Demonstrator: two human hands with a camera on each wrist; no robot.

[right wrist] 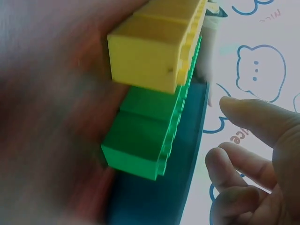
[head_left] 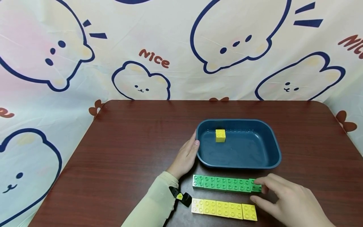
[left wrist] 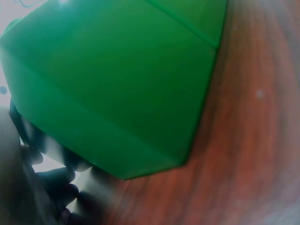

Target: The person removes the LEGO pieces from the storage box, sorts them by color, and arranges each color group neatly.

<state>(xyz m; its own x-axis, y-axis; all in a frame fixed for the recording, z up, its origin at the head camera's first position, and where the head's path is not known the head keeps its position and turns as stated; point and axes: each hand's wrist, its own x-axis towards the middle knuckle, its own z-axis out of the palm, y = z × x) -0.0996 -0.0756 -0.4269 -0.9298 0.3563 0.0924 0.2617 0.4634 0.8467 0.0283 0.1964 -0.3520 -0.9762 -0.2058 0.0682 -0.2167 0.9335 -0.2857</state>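
A dark blue tray (head_left: 241, 153) stands on the table with one yellow brick (head_left: 220, 136) inside, towards its left. My left hand (head_left: 183, 160) rests against the tray's left side, fingers fairly straight and thumb near the rim. In front of the tray lies a row of green bricks (head_left: 221, 183), studs up. Nearer to me is a row of yellow bricks (head_left: 223, 208). My right hand (head_left: 289, 198) hovers at the right end of the green row, thumb and fingers spread. The right wrist view shows its fingers (right wrist: 248, 117) apart from the end green brick (right wrist: 133, 136).
The dark brown table (head_left: 136, 142) extends left of the tray and behind it. A pale cloth (head_left: 175, 28) with cartoon animals hangs beyond the table's far edge. A black strap (head_left: 180, 196) with a small device circles my left wrist.
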